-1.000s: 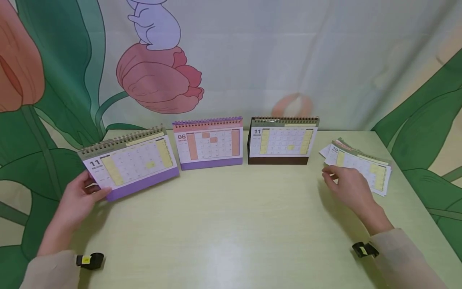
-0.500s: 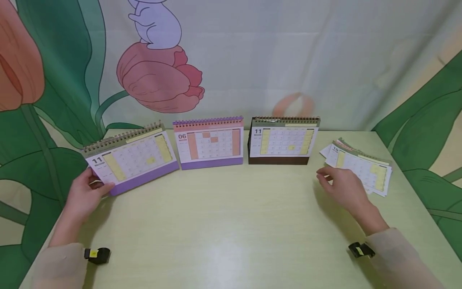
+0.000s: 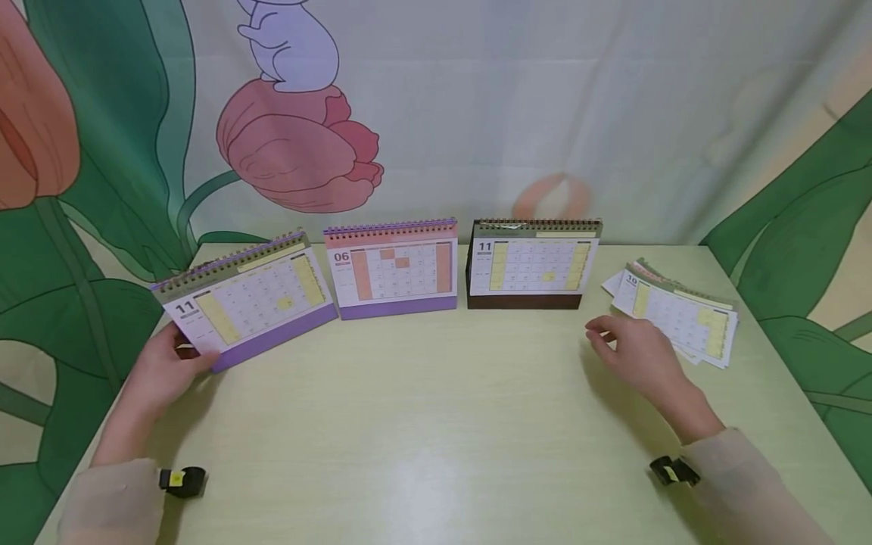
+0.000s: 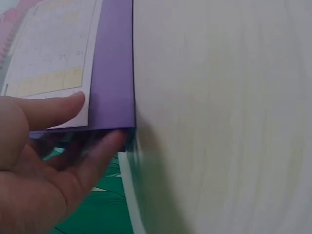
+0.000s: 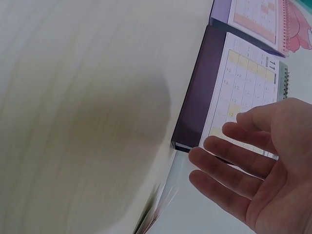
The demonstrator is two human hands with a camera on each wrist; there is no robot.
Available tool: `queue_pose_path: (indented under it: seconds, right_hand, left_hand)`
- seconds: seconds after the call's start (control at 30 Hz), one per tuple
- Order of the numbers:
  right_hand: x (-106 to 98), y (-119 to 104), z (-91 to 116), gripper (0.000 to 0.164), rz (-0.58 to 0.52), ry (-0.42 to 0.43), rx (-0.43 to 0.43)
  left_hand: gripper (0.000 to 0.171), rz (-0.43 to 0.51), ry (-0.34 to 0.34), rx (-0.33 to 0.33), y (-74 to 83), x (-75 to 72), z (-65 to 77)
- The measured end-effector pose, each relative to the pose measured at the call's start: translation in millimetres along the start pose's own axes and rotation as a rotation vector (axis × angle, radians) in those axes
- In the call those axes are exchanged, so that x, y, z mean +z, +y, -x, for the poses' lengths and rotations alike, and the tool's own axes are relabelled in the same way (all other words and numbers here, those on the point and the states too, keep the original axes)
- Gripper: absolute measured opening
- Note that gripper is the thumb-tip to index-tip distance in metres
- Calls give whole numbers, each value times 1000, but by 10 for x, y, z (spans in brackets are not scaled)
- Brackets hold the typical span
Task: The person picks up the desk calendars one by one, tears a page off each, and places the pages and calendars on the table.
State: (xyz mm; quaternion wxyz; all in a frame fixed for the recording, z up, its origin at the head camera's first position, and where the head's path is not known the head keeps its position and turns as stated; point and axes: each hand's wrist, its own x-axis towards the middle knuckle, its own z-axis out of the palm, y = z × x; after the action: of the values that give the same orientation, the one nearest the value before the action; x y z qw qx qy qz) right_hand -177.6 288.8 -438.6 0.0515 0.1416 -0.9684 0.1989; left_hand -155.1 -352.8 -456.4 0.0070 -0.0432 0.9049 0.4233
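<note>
My left hand [image 3: 166, 367] holds the left end of a purple-based desk calendar [image 3: 248, 291] showing 11. Its thumb lies on the front and the other fingers reach behind, as the left wrist view shows. This calendar stands angled, its right end near a second purple-based calendar [image 3: 402, 276] with a pink page marked 06. To the right stands a dark brown-based calendar [image 3: 534, 265], also showing 11. My right hand [image 3: 643, 352] hovers over the table, fingers loosely bent and holding nothing, in front of a small pile of loose calendar pages [image 3: 681, 314].
The pale table [image 3: 422, 424] runs back to a printed curtain [image 3: 463, 113] with tulips and a white animal figure. The three calendars stand in a row near the table's back edge.
My left hand has shifted the left calendar slightly right and back, and a purple edge now shows along its spiral. My right hand has drifted left, away from the loose pages.
</note>
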Motion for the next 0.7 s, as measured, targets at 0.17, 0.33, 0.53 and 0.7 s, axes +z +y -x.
queue_pose_path:
  seconds: [0.17,0.33,0.53,0.7]
  right_hand:
    - [34,-35,-8,23,10,2,-14]
    - [63,-59,-17,24,34,25,-38]
    - [67,-106,-25,28,51,-3,-47]
    - [69,-159,-24,37,57,-63,-37]
  left_hand:
    - [63,-113,-16,-57,68,-61,64]
    - [57,-247,-28,-169,128,-138,165]
    - [47,-376,-38,-187,274,-180,280]
    - [35,-455,-82,-103,447,-127,339]
